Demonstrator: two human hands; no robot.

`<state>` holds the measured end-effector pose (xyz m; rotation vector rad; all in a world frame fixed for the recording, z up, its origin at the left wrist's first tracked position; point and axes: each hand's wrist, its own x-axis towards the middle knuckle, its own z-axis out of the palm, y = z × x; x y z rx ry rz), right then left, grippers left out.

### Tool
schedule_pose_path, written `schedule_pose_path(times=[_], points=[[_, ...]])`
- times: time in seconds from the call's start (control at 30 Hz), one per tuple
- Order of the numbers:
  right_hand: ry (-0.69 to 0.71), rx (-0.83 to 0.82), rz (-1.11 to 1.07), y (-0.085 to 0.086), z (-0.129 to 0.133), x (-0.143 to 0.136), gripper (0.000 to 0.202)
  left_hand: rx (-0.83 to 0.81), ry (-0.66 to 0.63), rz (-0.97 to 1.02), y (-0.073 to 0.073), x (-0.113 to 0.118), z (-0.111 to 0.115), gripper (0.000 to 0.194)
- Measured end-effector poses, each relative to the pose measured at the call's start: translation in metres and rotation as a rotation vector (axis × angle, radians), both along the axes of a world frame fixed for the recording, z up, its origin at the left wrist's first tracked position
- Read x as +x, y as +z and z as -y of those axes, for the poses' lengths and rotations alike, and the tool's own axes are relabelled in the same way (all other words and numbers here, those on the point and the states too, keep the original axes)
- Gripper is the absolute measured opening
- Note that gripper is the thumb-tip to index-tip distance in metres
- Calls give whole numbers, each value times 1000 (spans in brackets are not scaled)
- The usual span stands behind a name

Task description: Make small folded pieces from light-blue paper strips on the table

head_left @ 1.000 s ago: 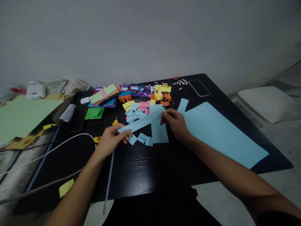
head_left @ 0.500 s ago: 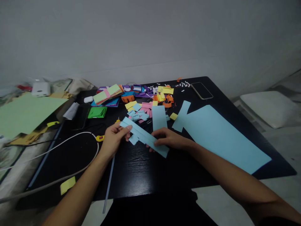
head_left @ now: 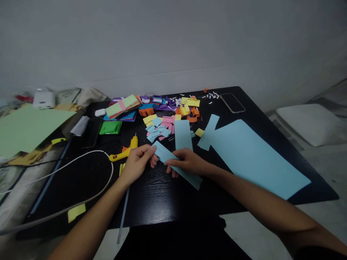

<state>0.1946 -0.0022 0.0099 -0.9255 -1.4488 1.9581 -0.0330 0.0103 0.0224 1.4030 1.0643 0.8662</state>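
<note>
- Light-blue paper strip [head_left: 177, 164] at table [head_left: 162, 198] centre, running 10 to 4 o'clock
- Left hand [head_left: 137, 162] pinches its far end; right hand [head_left: 187, 162] presses flat on its middle
- Likely light, floppy, creases easily; best held by the ends
- Yellow glue gun [head_left: 125, 151] at 9 o'clock of the left hand

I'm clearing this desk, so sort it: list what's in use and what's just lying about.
In use:
- long light-blue paper strip, held on the black table
- left hand pinching its far end
- right hand pressing its middle

Lying about:
- large light-blue paper sheet
- yellow glue gun
- dark smartphone
- small coloured paper scraps
- big green paper sheet
</note>
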Motion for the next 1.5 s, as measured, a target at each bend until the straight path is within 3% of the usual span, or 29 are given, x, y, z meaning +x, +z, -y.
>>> schedule_pose_path(times=[0.53,0.8,0.93,1.27,1.37,1.5], points=[[60,6,33,1,-3,9,38,58,-122,-42,-3,-3,3,42],[-122,-103,-56,-3,3,-1,38,82,-130,-104,-6,9,11,39],[-156,-84,-69,-5,4,-2,35,59,-62,-97,-7,10,12,33],[-156,-77,-34,1,5,0,36,70,-116,-87,-8,7,11,29],[-148,-37,-31,0,5,0,36,89,-142,-86,-8,7,12,29],[-218,146,5,-3,4,-1,34,96,-173,-94,-9,10,16,30]])
